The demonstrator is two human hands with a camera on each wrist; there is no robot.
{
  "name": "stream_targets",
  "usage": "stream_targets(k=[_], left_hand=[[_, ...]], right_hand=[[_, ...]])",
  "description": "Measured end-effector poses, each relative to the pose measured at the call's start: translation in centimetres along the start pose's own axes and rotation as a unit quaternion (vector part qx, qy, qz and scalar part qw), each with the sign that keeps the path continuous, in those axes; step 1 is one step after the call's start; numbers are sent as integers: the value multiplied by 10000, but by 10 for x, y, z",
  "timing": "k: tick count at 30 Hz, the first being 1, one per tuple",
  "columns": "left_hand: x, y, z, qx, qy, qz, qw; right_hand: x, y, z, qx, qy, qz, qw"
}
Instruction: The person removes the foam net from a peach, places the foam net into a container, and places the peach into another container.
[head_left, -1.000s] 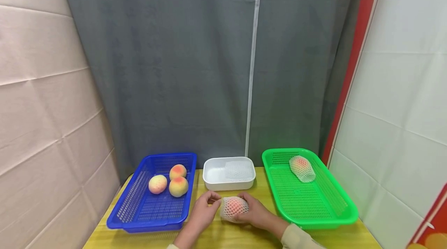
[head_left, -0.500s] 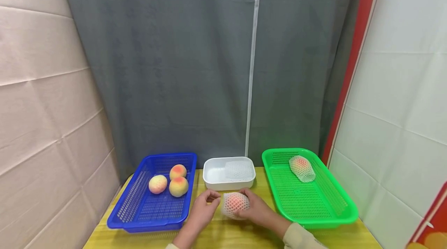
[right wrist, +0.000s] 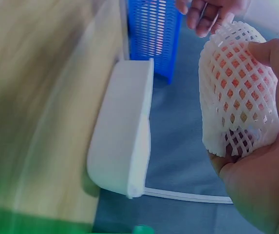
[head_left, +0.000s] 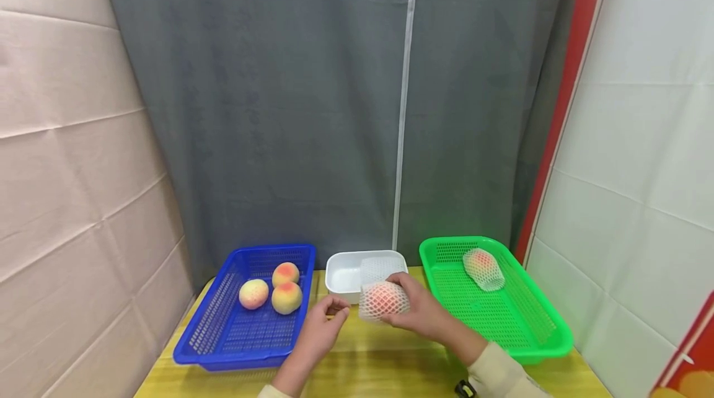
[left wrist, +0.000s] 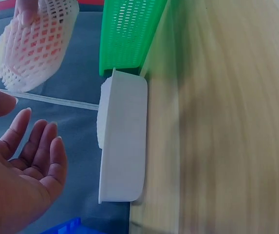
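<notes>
In the head view a peach in a white foam net [head_left: 383, 300] is held by my right hand [head_left: 419, 310], above the table and in front of the white tub. The right wrist view shows the thumb pressed on the net [right wrist: 236, 92] and the fingers round its far side. My left hand [head_left: 323, 326] is just left of the netted peach, apart from it, its fingers loosely bent and holding nothing. In the left wrist view this hand [left wrist: 27, 170] has its palm turned up below the net.
A blue basket [head_left: 189, 342] with several bare peaches stands at the left. The white tub [head_left: 341, 294] at the back middle has flat foam nets [head_left: 375, 268] in it. To the right, a green basket [head_left: 549, 317] holds one netted peach [head_left: 483, 269]. The wooden table [head_left: 357, 373] lies beneath.
My right hand has raised the netted peach off the table and moved it slightly right and away from me. My left hand has let go of the net and stays nearly in place.
</notes>
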State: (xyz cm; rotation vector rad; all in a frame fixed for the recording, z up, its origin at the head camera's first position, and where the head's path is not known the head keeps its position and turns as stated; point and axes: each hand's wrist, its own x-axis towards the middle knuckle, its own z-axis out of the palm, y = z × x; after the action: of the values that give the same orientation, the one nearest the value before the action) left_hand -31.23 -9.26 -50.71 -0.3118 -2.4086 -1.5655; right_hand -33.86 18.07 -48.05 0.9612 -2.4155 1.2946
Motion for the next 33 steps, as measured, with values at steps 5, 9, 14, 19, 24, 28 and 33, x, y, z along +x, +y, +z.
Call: stream_targets(k=[5, 9, 14, 19, 24, 28, 33], left_hand=[[3, 4, -1, -211, 30, 183, 9996], [4, 9, -2, -352, 56, 314, 9989], [4, 15, -4, -657, -207, 469, 9965], [6, 20, -4, -1008, -842, 667, 9891], [5, 23, -3, -1261, -1262, 825, 9805], [4, 24, -1, -1138, -1355, 929, 9798], [4, 24, 1, -989, -1464, 985, 9793]], right_hand=[[0, -5, -5, -111, -8, -168, 9998], [-1, -6, -5, -181, 32, -235, 9996], [-1, -6, -5, -201, 90, -411, 9989], [-3, -8, -3, -241, 119, -697, 9972], [-5, -12, -1, -271, 56, -818, 9963], [-7, -17, 1, -289, -15, -775, 9966], [-8, -21, 5, -172, -106, -861, 9961]])
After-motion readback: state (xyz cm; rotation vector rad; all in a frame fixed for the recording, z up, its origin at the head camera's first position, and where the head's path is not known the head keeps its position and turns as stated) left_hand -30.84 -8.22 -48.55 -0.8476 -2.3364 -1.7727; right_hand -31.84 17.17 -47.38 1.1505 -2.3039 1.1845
